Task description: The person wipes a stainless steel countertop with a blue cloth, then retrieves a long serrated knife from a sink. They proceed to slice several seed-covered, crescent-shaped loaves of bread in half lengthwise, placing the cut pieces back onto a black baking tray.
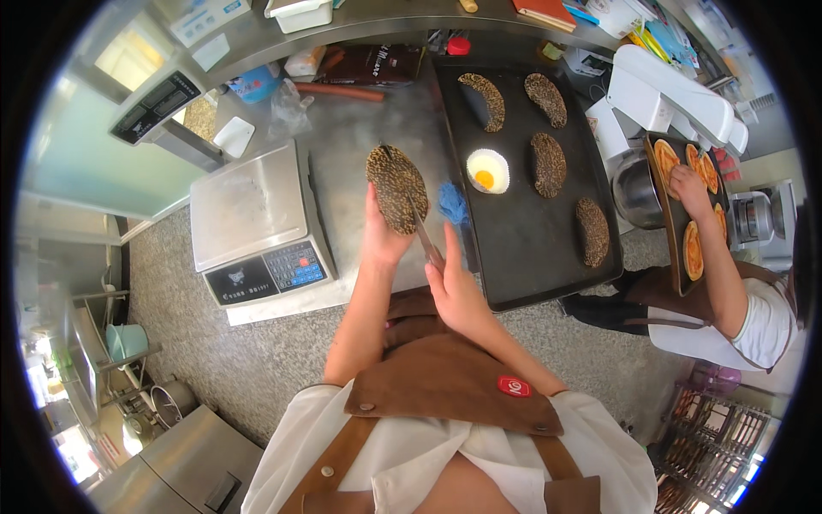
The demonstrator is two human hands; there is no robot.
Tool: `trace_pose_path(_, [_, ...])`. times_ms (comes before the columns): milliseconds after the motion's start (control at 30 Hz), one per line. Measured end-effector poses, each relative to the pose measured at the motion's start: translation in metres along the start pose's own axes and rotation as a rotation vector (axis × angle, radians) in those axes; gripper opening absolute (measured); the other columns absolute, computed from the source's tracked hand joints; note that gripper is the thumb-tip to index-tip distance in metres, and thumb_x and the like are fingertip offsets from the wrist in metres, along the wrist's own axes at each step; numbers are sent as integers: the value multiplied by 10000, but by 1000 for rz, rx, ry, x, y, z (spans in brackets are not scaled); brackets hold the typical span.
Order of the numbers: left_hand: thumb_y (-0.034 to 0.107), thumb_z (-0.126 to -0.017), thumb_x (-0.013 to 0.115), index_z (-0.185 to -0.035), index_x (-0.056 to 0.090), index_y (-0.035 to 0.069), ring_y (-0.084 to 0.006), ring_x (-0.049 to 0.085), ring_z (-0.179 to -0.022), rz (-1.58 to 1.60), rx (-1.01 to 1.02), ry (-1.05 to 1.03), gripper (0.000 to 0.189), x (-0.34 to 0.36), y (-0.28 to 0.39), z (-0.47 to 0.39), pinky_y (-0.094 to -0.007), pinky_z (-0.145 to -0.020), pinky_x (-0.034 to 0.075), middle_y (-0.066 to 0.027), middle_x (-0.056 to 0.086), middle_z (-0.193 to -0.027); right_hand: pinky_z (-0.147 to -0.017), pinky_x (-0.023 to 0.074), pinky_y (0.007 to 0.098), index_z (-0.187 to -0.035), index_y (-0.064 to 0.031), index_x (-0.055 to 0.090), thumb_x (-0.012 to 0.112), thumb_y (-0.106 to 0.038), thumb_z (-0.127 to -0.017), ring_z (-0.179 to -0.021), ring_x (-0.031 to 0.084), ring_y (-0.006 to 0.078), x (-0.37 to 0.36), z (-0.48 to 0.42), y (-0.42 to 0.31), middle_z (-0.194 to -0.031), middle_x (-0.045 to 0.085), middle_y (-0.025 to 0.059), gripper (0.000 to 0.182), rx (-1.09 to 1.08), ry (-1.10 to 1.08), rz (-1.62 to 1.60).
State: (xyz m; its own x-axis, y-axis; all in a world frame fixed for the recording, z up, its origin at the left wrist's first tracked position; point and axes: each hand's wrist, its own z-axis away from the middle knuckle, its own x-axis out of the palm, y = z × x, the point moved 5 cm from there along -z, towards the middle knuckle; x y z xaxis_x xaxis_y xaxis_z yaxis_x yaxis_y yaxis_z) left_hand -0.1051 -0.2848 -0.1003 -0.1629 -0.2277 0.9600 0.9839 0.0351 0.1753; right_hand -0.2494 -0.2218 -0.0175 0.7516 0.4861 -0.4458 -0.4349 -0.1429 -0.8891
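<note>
My left hand [389, 241] holds up an oval, seed-coated bread roll [395, 183] above the steel worktop [347, 141]. A knife [426, 236] is gripped in my right hand [457, 289], its blade against the lower right part of the roll. Just right of the roll lies a crumpled blue cloth or scouring pad [453, 203]. On a dark baking tray [514, 257] rest several similar seeded rolls [548, 165]. Among them sits a white paper cup [488, 171] with an egg yolk and a pale filling.
A digital scale [250, 212] stands at the left. Brown packaging [372, 64], a plastic bag [289, 109] and a reddish-brown rod [340, 91] lie at the back. On the right, a co-worker's hand [690, 186] reaches over a tray [674, 244] of sauce-topped dough near a mixing bowl [636, 189].
</note>
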Motion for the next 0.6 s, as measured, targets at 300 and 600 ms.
trace_pose_path(300, [501, -1019, 418, -1308, 571, 159, -278, 608, -1087, 36, 2, -5, 474, 1, 5, -6, -516, -941, 487, -88, 640, -1218, -693, 501, 533, -1521, 31, 45, 448, -155, -1010, -761, 648, 481, 5, 8, -6, -867, 654, 309, 676, 31, -27, 72])
trace_pose_path(600, [472, -1019, 409, -1261, 597, 128, -281, 617, -1014, 84, 55, 11, 461, 8, 4, -16, -496, -920, 486, -98, 653, -1167, -694, 493, 544, -1516, 23, 83, 447, -157, -1011, -750, 638, 486, 4, -1, -17, -894, 659, 291, 648, 87, -28, 67])
